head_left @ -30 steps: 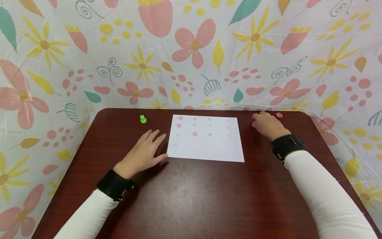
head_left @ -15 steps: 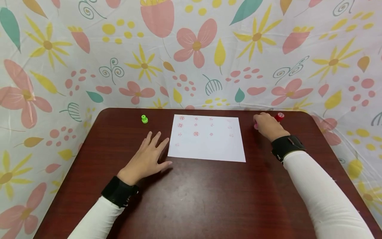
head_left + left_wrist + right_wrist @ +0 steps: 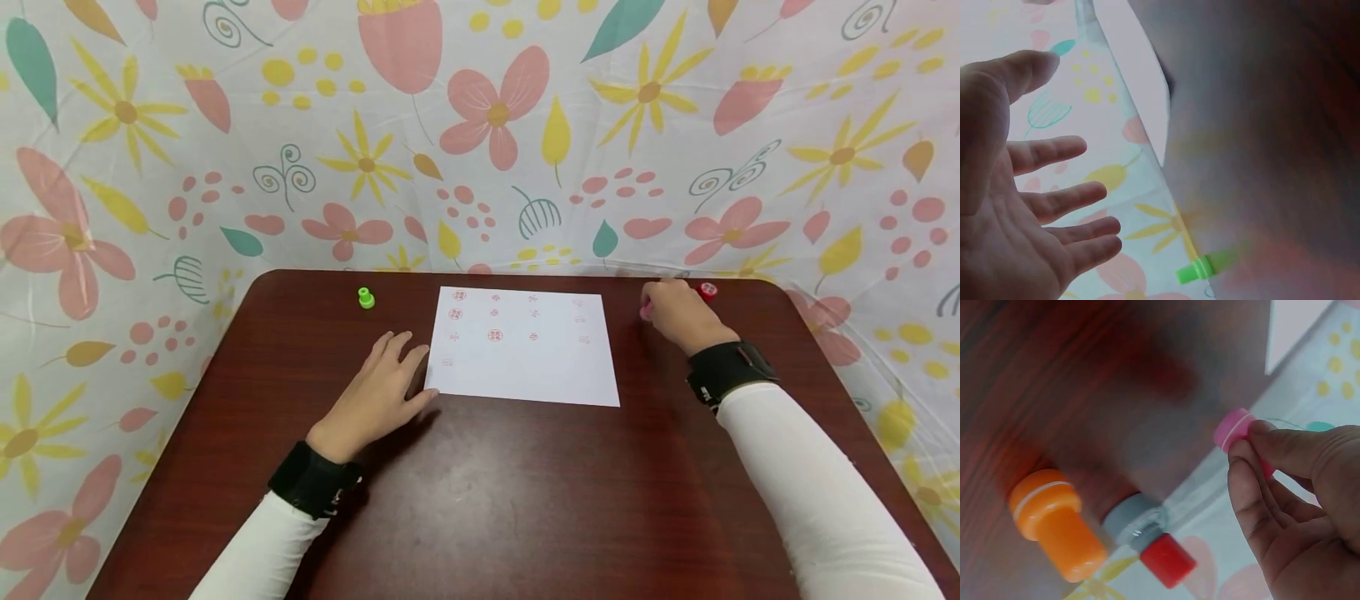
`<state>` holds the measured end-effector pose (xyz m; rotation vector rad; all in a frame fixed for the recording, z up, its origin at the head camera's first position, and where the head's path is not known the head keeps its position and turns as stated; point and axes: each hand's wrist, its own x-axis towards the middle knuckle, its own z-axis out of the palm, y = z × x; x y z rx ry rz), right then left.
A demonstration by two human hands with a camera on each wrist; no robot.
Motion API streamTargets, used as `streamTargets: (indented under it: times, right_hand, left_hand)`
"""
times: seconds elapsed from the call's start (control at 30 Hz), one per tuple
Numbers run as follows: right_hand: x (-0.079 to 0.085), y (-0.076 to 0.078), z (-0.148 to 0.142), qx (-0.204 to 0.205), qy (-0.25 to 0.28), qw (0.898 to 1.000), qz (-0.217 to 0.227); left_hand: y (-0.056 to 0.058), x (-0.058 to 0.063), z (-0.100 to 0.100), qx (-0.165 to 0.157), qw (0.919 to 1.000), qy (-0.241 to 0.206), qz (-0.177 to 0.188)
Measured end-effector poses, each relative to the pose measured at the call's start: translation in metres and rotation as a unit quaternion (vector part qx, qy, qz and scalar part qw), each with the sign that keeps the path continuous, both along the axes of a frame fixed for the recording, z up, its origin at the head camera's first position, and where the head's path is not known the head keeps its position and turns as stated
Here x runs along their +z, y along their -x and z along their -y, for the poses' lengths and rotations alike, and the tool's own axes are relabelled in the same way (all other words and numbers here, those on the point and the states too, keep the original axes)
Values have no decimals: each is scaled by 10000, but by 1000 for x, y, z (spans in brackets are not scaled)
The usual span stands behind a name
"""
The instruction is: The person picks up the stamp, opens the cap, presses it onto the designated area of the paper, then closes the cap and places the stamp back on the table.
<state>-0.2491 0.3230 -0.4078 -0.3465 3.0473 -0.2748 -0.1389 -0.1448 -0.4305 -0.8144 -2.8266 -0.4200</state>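
At the table's far right, my right hand (image 3: 678,315) pinches a small pink stamp (image 3: 1233,429) between thumb and fingers. Its lower part is hidden by the fingers in the right wrist view. Beside that hand stand an orange stamp (image 3: 1069,525) and a red-handled one (image 3: 1168,559) with a grey and clear base. My left hand (image 3: 375,396) has its fingers spread, the thumb right at the lower left corner of a white sheet of paper (image 3: 547,375). Rows of small red prints (image 3: 495,336) mark the sheet. Nothing is in the left palm in the left wrist view.
A bright green stamp (image 3: 366,297) stands left of the sheet, beyond my left hand. The dark wooden table (image 3: 487,500) has rounded far corners. A flowered cloth (image 3: 480,167) hangs right behind its far edge.
My left hand has shifted slightly right, its thumb leaving the sheet's corner and coming back to it. The right hand keeps the pink stamp in much the same place. The view has shifted slightly.
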Motion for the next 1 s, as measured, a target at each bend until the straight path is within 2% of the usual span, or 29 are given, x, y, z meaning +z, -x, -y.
streamTargets:
  times: [0.27, 0.47, 0.67, 0.8, 1.0]
  right_hand:
    - [20, -15, 20, 270, 641, 9943, -812]
    - [31, -35, 50, 404, 1062, 9854, -1268]
    - [45, -61, 77, 445, 1464, 9759, -1553]
    - [55, -79, 91, 411, 1887, 9643, -1809]
    - [66, -98, 110, 562, 2403, 9462, -2094]
  left_hand:
    - [7, 14, -23, -58, 9951, -977, -112]
    - [11, 25, -44, -252, 9864, -1608, -232]
    - [12, 37, -67, -266, 9766, -2124, -214]
    - [13, 45, -81, -327, 9643, -2622, -160]
    - [13, 55, -96, -446, 9385, -3417, 200]
